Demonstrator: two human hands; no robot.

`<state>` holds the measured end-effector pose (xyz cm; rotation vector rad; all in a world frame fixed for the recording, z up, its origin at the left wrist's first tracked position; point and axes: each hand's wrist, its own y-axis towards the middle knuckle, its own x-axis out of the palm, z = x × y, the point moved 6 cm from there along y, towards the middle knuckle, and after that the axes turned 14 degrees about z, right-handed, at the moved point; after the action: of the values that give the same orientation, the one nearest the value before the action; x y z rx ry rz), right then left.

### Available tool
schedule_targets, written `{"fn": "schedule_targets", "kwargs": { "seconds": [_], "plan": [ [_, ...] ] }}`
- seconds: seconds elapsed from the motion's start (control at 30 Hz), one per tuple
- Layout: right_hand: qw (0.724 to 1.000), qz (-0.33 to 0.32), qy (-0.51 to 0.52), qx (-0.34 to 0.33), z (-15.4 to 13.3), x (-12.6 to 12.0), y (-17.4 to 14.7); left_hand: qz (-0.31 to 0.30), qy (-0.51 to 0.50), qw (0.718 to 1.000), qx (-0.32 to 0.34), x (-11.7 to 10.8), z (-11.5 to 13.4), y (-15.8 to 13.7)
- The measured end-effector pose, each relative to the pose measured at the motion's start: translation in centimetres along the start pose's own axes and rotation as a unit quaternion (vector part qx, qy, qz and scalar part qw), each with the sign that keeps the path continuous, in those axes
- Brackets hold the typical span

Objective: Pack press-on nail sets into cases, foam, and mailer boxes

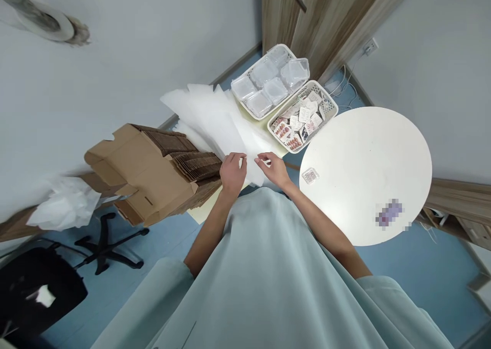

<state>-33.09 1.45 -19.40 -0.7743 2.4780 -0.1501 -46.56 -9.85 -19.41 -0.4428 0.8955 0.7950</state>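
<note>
A loose pile of thin white packing sheets (209,114) fans out in front of me. At its near end, my left hand (233,174) pinches a sheet's edge between thumb and fingers. Just to the right, my right hand (275,169) has thumb and fingertips closed on the same white sheet (251,155). A small gap separates the two hands. Beside my left hand stands a stack of folded brown cardboard boxes (149,175). Beyond my right hand sits a white basket (330,106) full of small packs, some showing press-on nails (283,131).
Clear plastic boxes (264,73) fill another white basket (235,87) at the back. On the round white table (368,160) lie a small clear case (310,175) and a blurred purple item (389,213). A black wheeled chair base (103,249) stands at left.
</note>
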Motion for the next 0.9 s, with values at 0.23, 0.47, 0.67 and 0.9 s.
{"fn": "schedule_targets", "kwargs": {
  "seconds": [0.23,0.47,0.67,0.9],
  "plan": [
    [0.994,0.072,0.055,0.055,1.4,-5.8,-1.3,-0.029,-0.083,0.989,0.116,0.5,9.0,-4.6],
    [0.964,0.215,0.121,0.103,6.6,-16.0,-7.1,-0.023,-0.125,0.980,0.152,2.4,16.0,-8.9],
    [0.909,0.316,0.211,0.171,13.8,-24.1,-13.1,-0.128,-0.190,0.973,-0.018,8.4,17.6,-9.2],
    [0.848,0.419,0.219,0.238,23.4,-29.3,-18.8,-0.368,-0.232,0.899,-0.052,17.8,20.6,-13.1]
  ]
}}
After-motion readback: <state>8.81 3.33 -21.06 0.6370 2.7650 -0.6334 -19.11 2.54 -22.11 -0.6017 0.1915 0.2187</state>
